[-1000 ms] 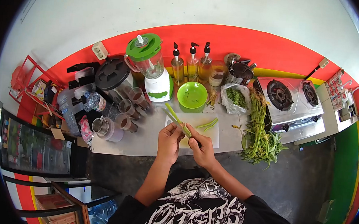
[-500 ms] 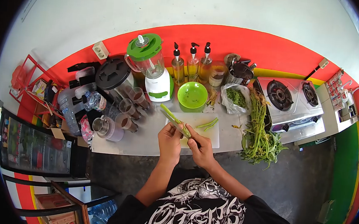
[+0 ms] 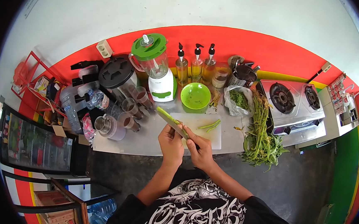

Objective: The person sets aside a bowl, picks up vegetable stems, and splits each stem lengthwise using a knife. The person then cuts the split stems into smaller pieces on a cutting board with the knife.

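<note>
My left hand is closed around a green vegetable stalk that points up and to the left. My right hand grips a knife, its blade lying along the stalk; the handle is mostly hidden in the fingers. Both hands are close together over the front edge of a white cutting board. A few cut green stalks lie on the board's right part. Behind it stands a green bowl with small green bits inside.
To the right are a plastic bag of chopped greens, a leafy bundle of long stalks overhanging the counter edge, and a gas stove. A blender, pump bottles and glasses of brown powder stand behind and left.
The view has shifted slightly. The right hand and knife have moved a little against the stalk, and the blade now covers more of it. Both hands keep their hold.
</note>
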Tool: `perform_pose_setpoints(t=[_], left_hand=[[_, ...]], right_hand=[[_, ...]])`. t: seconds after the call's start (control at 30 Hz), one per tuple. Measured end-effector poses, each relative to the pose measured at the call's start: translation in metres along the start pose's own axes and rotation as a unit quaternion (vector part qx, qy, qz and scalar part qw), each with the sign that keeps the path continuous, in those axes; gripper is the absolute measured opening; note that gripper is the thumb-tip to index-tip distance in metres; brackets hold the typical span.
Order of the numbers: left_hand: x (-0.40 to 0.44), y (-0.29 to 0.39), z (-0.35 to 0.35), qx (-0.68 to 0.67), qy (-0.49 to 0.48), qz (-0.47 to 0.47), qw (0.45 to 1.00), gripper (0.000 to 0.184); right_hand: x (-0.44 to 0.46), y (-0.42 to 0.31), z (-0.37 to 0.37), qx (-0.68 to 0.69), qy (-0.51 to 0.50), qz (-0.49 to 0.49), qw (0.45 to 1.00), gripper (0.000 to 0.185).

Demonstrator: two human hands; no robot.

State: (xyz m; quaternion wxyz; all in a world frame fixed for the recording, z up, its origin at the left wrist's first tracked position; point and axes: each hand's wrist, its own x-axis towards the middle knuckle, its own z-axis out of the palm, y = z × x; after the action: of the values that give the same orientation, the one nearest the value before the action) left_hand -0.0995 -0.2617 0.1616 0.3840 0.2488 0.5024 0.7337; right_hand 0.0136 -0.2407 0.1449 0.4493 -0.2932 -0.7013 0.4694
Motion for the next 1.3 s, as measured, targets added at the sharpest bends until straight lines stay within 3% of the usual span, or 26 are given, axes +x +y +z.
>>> perform_pose_setpoints(t=[0.27,0.47,0.53,0.73,1.3], left_hand=[[0.000,-0.002,0.002,-0.016,0.005,0.008,1.000,0.010],[0.009,-0.004,-0.006,-0.017,-0.060,-0.067,0.996,0.010],[0.008,-0.004,-0.008,-0.088,-0.076,-0.145,0.983,0.012],[0.015,-0.009,-0.022,-0.121,-0.184,-0.123,0.968,0.017],[0.007,-0.007,-0.018,-0.108,-0.152,-0.154,0.970,0.020]], right_hand=[[0.002,0.002,0.003,-0.009,0.039,-0.046,0.998,0.041],[0.002,0.002,-0.008,-0.038,0.040,-0.020,0.998,0.040],[0.002,0.002,-0.007,-0.037,0.049,-0.034,0.998,0.040],[-0.001,0.004,-0.009,-0.028,0.030,-0.046,0.998,0.040],[0.001,0.001,-0.006,-0.027,0.015,-0.029,0.999,0.041]])
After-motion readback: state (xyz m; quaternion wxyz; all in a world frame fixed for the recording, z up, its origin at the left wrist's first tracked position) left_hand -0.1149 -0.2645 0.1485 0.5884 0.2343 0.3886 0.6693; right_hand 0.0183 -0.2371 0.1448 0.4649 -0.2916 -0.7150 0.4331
